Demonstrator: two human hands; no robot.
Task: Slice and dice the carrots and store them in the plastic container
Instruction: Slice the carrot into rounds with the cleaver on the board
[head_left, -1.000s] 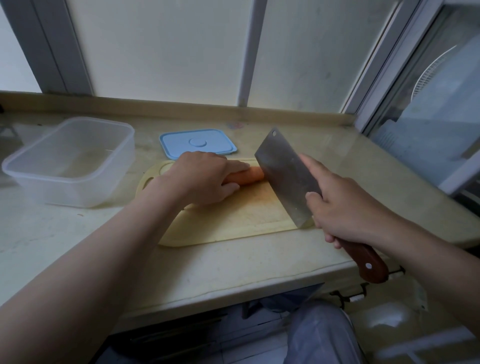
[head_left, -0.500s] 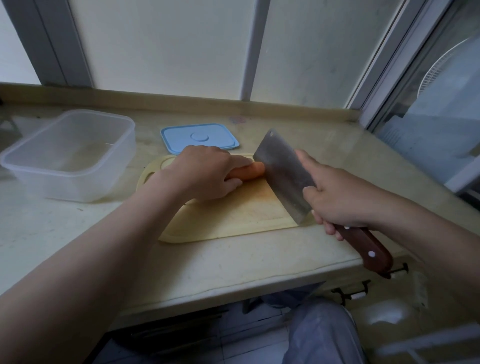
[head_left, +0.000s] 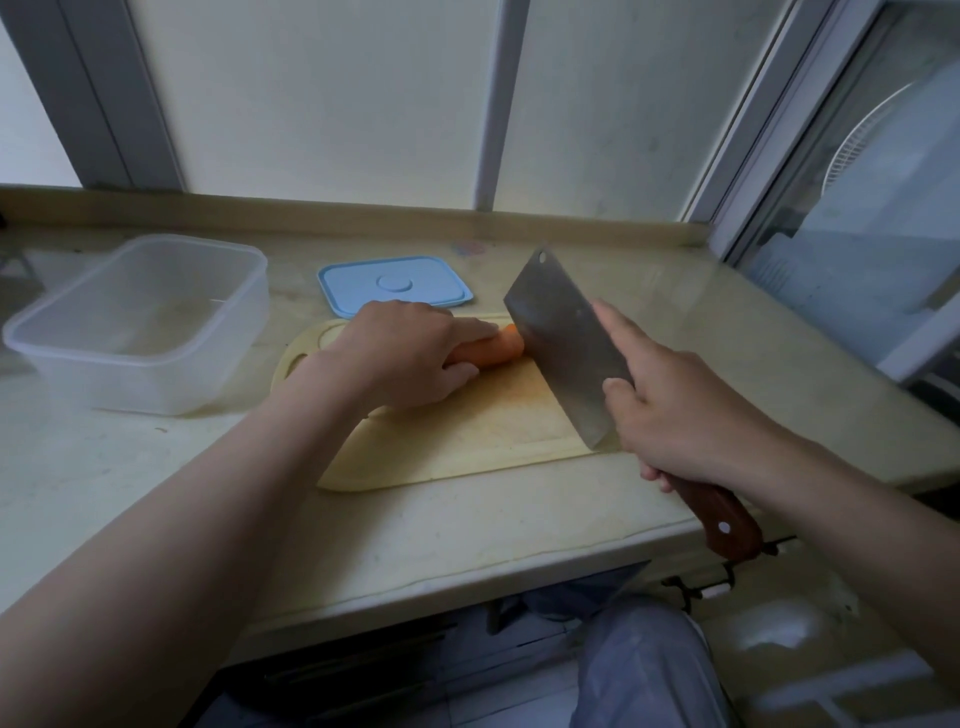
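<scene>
Dim, cool daylight enters through the window (head_left: 322, 104) behind the tabletop (head_left: 467, 530). A soft shadow lies under the left hand (head_left: 410, 353). Edges bend wide-angle, and the lower corners blur.

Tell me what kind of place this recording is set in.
Most likely a home kitchen counter by a window: a carrot on a cutting board, a cleaver, a plastic container.

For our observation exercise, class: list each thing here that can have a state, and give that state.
plastic container: open, looks empty.
blue lid: off, flat on the counter.
carrot: on the cutting board, held, no slices seen.
cleaver: gripped, blade at the carrot's end.
left hand: holds the carrot.
right hand: grips the cleaver's handle.
</scene>
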